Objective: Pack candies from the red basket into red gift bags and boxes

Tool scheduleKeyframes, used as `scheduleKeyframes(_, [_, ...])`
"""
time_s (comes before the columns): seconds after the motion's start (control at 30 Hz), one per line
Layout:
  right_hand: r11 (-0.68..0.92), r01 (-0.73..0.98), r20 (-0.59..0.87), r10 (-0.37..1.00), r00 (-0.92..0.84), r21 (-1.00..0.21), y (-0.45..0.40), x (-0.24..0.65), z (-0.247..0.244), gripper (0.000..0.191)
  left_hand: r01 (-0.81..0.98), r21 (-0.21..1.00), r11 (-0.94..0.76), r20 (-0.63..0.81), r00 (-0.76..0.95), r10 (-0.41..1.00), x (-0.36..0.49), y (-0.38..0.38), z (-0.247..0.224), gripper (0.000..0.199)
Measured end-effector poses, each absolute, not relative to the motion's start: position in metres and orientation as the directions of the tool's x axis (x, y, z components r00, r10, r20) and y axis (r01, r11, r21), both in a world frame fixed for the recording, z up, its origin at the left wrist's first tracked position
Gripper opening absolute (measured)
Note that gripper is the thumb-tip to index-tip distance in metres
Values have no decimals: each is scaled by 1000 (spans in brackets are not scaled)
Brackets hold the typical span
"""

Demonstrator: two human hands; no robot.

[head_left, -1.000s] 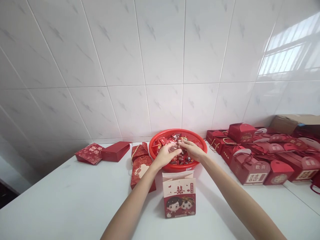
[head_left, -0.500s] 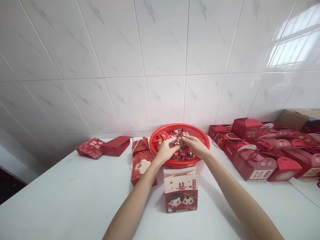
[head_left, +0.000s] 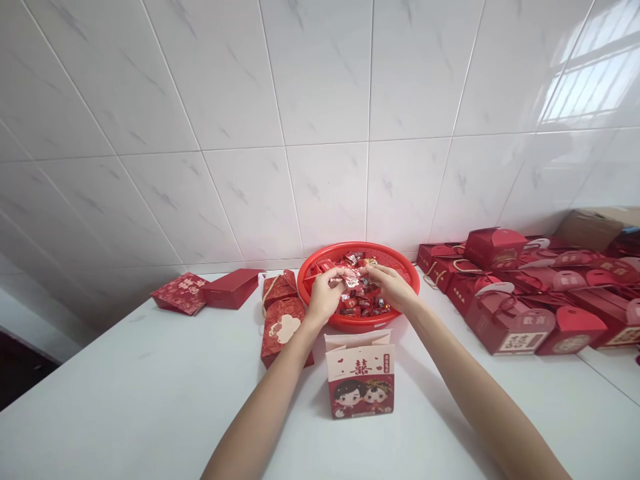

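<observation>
Over a round red basket (head_left: 350,325) of wrapped candies (head_left: 367,305), my left hand (head_left: 326,293) and my right hand (head_left: 393,287) meet near the middle. Between their fingertips is a pink and white candy wrapper (head_left: 353,280), pinched at its left side by my left hand and at its right side by my right hand. In front of the basket stands a box (head_left: 361,383) with two cartoon faces, its top flaps raised.
Left of the basket are a red floral box (head_left: 284,330) and a smaller roped one (head_left: 280,287). Two red boxes (head_left: 233,289) lie farther left. Many red gift boxes (head_left: 517,320) crowd the right side, near a cardboard box (head_left: 593,230). A tiled wall (head_left: 325,193) rises behind.
The hands have closed on a pink and white wrapper above the candies, where earlier they were among the brown and red ones. The view has shifted slightly.
</observation>
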State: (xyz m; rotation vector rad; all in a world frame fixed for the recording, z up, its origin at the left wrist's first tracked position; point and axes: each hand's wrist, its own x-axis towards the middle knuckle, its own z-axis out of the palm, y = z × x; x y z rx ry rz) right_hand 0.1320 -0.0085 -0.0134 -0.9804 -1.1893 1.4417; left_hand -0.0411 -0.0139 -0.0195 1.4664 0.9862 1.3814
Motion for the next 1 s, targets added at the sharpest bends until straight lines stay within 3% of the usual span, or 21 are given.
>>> scheduleKeyframes(0.27, [6,-167,39,980,-195,-986,-7,134,-16,31,-19,962,-272,272,18,962,-42,-12,-21,22])
scheduleKeyframes(0.5, [11,-166,48,975,-216,-986,-5,136,-18,25,-103,990,-101,104,20,994,-42,-18,-10,18])
scheduleKeyframes(0.6, [18,-204,63,975,-215,-979,-6,136,-19,27,-67,990,-125,127,26,991,-42,-18,-10,16])
scheduleKeyframes(0.83, [81,-333,161,962,-222,-940,-13,136,-16,43,-57,972,-229,229,-17,973,-43,-14,-15,38])
scheduleKeyframes(1.0, [174,-175,222,924,-311,-969,-14,136,-16,42,-35,967,-254,256,74,964,-44,-14,-16,27])
